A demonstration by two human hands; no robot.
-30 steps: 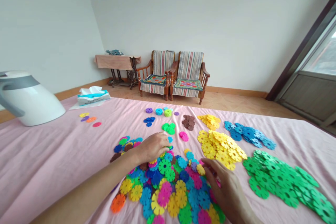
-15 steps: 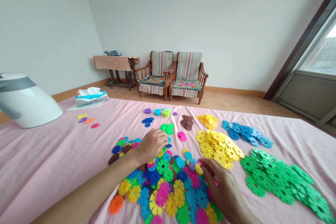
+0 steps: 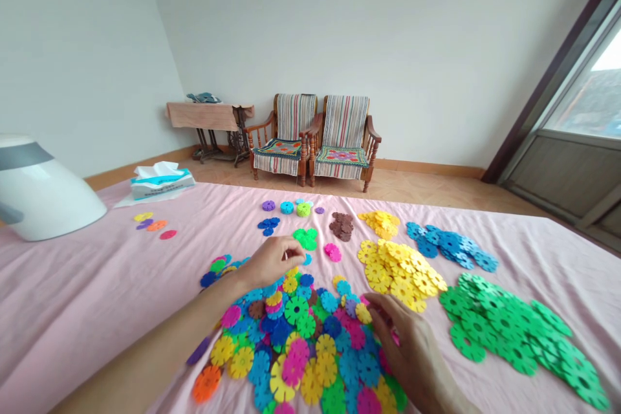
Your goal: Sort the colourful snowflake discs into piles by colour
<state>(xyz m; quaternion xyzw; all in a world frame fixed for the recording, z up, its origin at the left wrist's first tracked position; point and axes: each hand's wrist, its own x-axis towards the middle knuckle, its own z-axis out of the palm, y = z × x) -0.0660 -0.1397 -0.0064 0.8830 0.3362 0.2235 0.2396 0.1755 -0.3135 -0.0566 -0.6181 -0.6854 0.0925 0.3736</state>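
A mixed pile of colourful flower-shaped discs (image 3: 295, 310) lies on the pink cloth in front of me. Over its far left part is my left hand (image 3: 277, 257), its fingers curled together; what they pinch, if anything, is too small to make out. My right hand (image 3: 400, 330) rests at the pile's right edge beside a yellow disc, thumb and fingers bent around pink discs partly hidden under them. Just beyond my left hand are green discs (image 3: 305, 239) and a pink stack (image 3: 332, 252). To the right lie yellow discs (image 3: 398, 272) and green discs (image 3: 514, 320).
Blue discs (image 3: 451, 244), brown discs (image 3: 342, 226) and small stacks lie farther back on the pink cloth (image 3: 121, 291). A white kettle (image 3: 53, 197) and a tissue box (image 3: 162, 182) stand at the left. Two chairs (image 3: 342, 136) are beyond the table.
My left hand has drawn slightly left, its fingers curling more and uncovering discs beneath them. The view has shifted a little to the right. My right hand keeps nearly the same pose.
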